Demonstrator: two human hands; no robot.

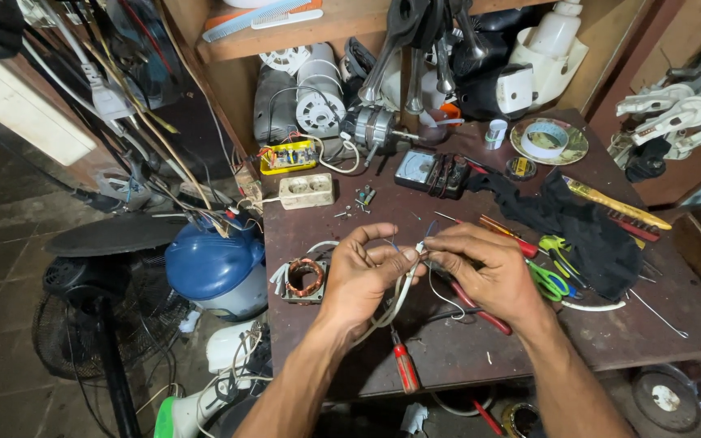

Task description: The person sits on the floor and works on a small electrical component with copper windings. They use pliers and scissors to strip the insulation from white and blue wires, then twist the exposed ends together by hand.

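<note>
We cannot make out the bared wire ends, which are hidden behind our fingertips, and the pliers with red handles (480, 307) lie half covered under our right hand (488, 272). Our left hand (363, 276) pinches the thin white plastic-sheathed cable (399, 298) between thumb and forefinger; our right hand's fingers close on its tip. The cable hangs above the brown wooden worktable (610, 332), curving down toward a red-handled screwdriver (405, 367).

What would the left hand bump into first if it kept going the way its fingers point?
Probably the right hand: the left hand points right, and their fingertips already meet around the white wire.
</note>
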